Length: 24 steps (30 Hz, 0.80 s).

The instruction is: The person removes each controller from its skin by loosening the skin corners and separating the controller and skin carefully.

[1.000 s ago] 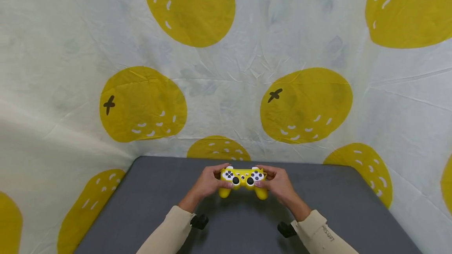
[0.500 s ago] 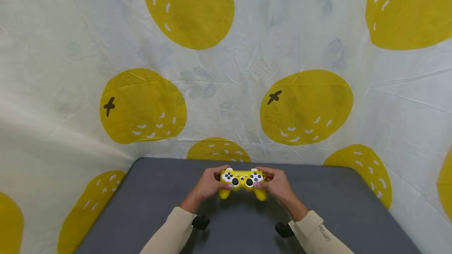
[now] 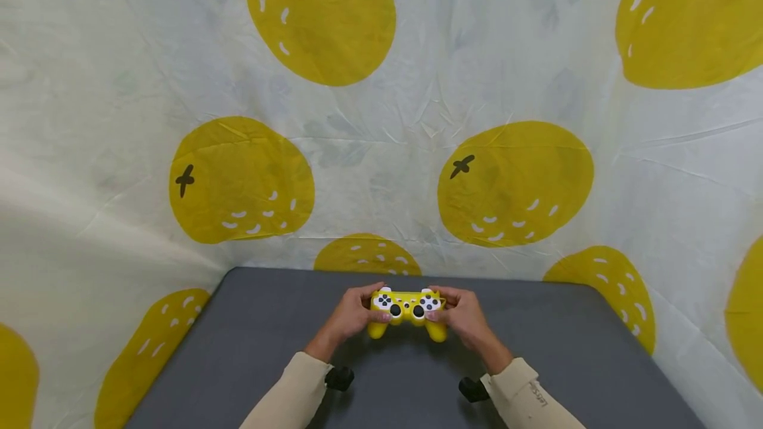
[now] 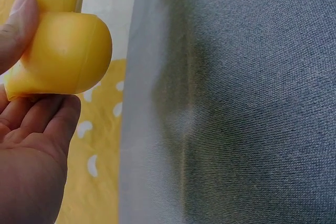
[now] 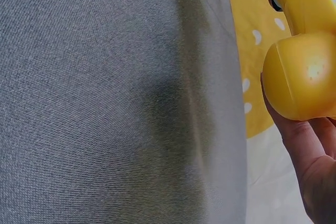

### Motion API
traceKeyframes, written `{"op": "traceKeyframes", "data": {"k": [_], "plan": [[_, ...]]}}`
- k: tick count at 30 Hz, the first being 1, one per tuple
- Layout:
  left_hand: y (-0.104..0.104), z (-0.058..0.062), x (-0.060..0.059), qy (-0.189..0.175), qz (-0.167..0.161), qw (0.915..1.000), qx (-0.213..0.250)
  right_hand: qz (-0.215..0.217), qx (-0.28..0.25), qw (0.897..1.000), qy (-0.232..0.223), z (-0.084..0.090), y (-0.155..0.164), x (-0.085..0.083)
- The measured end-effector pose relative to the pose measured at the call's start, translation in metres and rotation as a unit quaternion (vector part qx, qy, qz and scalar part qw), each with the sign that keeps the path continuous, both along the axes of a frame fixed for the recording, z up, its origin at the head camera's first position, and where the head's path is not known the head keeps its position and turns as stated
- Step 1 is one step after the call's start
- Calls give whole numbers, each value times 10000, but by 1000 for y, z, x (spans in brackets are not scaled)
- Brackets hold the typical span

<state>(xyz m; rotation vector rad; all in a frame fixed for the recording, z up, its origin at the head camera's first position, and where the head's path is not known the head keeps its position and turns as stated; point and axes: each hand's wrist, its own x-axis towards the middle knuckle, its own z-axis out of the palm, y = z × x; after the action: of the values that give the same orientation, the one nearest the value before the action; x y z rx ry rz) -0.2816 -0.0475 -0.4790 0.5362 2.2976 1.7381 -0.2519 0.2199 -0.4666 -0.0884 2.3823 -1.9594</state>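
Note:
A yellow game controller (image 3: 407,310) with white button pads and two black sticks is held above the grey table (image 3: 238,343), near its far edge. My left hand (image 3: 352,313) grips its left handle (image 4: 60,51), thumb beside the left stick. My right hand (image 3: 461,315) grips the right handle (image 5: 304,77), thumb by the right stick. In the wrist views each rounded yellow handle rests in a curled palm.
A cloth (image 3: 381,118) printed with big yellow fruit hangs behind and around the table. Black wrist camera mounts (image 3: 340,378) sit under both beige sleeves (image 3: 286,396). The grey table surface stretches toward me and to both sides.
Both hands and the controller have drifted slightly left and a little lower in the view; the grip is unchanged.

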Motion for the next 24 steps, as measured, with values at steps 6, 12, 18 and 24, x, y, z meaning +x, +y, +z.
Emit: {"op": "traceKeyframes", "data": {"k": [6,12,18,24], "plan": [[0,-3,2,32,21,10000,-63,-57,13,10000,40,-5,-2,1],[-3,-7,6,0,59,9998,-180,-53,77,10000,-12,-10,-4,3],[0,-11,4,96,-26,9998,-149,-185,67,9998,-37,-15,-4,0],[2,-19,0,100,53,9994,-325,-352,147,9992,-132,-27,-3,-4]]}}
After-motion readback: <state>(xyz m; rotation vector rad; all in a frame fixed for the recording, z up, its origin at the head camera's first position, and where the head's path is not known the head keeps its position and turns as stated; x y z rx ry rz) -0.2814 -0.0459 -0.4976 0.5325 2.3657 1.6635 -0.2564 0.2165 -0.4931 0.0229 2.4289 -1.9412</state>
